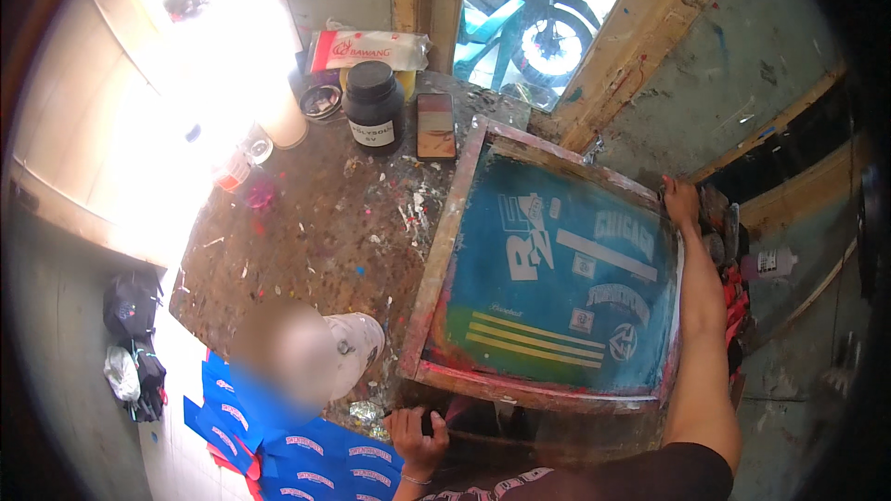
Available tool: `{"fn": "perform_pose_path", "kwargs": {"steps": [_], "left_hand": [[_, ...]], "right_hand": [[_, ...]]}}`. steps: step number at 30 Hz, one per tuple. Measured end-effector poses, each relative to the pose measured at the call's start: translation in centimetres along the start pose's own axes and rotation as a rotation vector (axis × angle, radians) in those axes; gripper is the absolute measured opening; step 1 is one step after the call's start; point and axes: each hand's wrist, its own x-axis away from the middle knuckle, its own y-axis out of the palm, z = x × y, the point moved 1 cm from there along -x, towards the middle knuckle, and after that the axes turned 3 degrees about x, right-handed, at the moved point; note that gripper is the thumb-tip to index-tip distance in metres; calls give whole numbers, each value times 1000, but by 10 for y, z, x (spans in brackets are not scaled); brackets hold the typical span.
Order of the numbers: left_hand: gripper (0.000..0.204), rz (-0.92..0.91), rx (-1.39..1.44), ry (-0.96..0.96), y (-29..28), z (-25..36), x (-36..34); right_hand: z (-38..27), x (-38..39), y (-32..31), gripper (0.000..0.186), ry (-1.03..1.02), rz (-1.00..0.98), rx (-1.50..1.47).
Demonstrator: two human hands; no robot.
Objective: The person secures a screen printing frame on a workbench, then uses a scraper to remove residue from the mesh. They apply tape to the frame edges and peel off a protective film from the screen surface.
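Wooden frame: a printing screen [548, 283] with a paint-stained wood border and blue-green mesh lies tilted on the right half of the work table, its near edge toward the person.
Mesh: pale letter shapes, small emblems and a band of yellow stripes show through the blue coating.
Right hand: the right hand [680, 200] reaches along the right side of the screen and grips its far right corner, fingers curled over the wood.
Left hand: the left hand [417, 437] sits just below the near left corner of the screen, fingers clenched around a dark object that cannot be made out.
Table: the work table [306, 232] is brown and speckled with dried paint, stretching left and far from the screen.
Jar: a black jar [373, 107] with a white label stands at the far side of the table.
Phone: a phone [435, 126] lies flat just right of the jar, close to the screen's far left corner.
Packet: a white packet [368, 49] rests behind the jar against the wall.
Blue pieces: a stack of blue printed pieces [316, 459] lies near left, below the table edge.
Another person: a second person [297, 357] sits near left, beside the table.
Motorbike: a motorbike [543, 19] shows through the far opening.
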Motion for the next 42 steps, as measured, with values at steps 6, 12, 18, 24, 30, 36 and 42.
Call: {"fn": "perform_pose_path", "kwargs": {"steps": [6, 12, 18, 24, 30, 36, 42], "left_hand": [[13, 37, -44, 34, 3, -10, 7], [18, 54, -27, 69, 11, -9, 4], [24, 47, -9, 74, 14, -12, 2], [40, -236, 121, 203, -1, 39, -6], [65, -497, -96, 773, 42, 108, -20], [46, -611, -197, 773, 57, 124, -33], [38, -521, -165, 840, 62, 125, -33]], "right_hand": [[-19, 1, -25, 68, -73, -52, -136], [-22, 128, -103, 54, 6, 76, -462], [4, 407, -169, 28, 196, -75, -613], [57, 593, -173, 33, 698, 110, -554], [151, 646, -161, 33, 849, 301, -468], [164, 609, -130, 24, 701, 300, -674], [178, 561, -111, 40, 581, 306, -425]]}}
